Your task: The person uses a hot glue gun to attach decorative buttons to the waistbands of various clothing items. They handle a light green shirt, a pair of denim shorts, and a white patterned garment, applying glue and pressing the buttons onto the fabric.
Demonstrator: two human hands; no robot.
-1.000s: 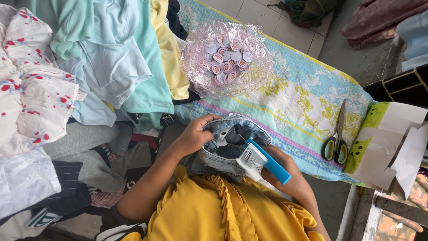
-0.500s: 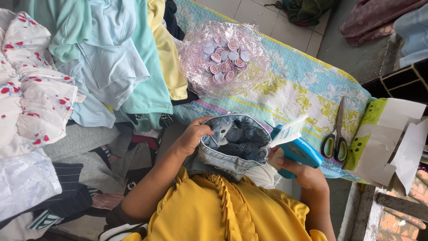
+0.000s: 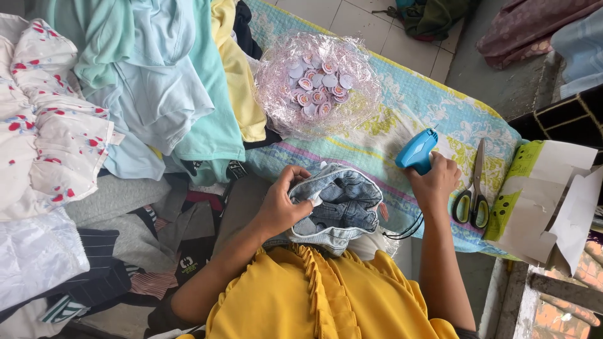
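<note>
My left hand (image 3: 284,202) grips the waistband of a pair of light blue denim shorts (image 3: 342,204) held open in front of my yellow top. My right hand (image 3: 433,182) is closed around a blue tagging gun (image 3: 416,150), set down on the patterned quilted cover (image 3: 433,119) to the right of the shorts. A thin black cord hangs below that hand.
A clear plastic bag of round tags (image 3: 317,85) lies on the cover behind the shorts. Green-handled scissors (image 3: 472,194) lie just right of my right hand, beside an open cardboard box (image 3: 553,201). Piled clothes (image 3: 125,107) fill the left side.
My right hand has carried the blue tagging gun away from the shorts, up and to the right, onto the cover. My left hand still holds the shorts.
</note>
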